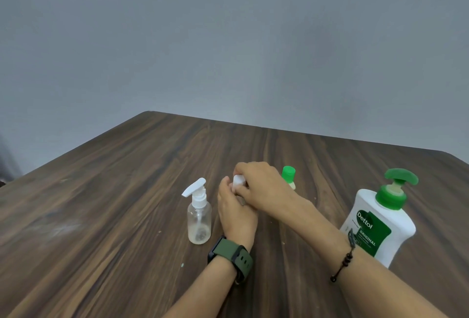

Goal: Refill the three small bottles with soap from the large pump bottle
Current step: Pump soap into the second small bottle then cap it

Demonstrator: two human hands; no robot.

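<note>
Mid-table: left hand [237, 212] wraps the middle small bottle [240, 199], steadying it; right hand [258, 185] pinches its white cap [238, 181], likely to unscrew it. Clear pump bottle [199, 218] stands just left, green-capped bottle [288, 176] behind, large pump bottle [378, 218] near the right edge.

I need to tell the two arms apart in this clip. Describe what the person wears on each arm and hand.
Both forearms are bare, with no sleeves showing. The left wrist carries a watch with a dark case and an olive-green strap. The right wrist carries a thin dark cord bracelet strung with small dark beads. No rings or gloves show on the left hand or the right hand.
</note>
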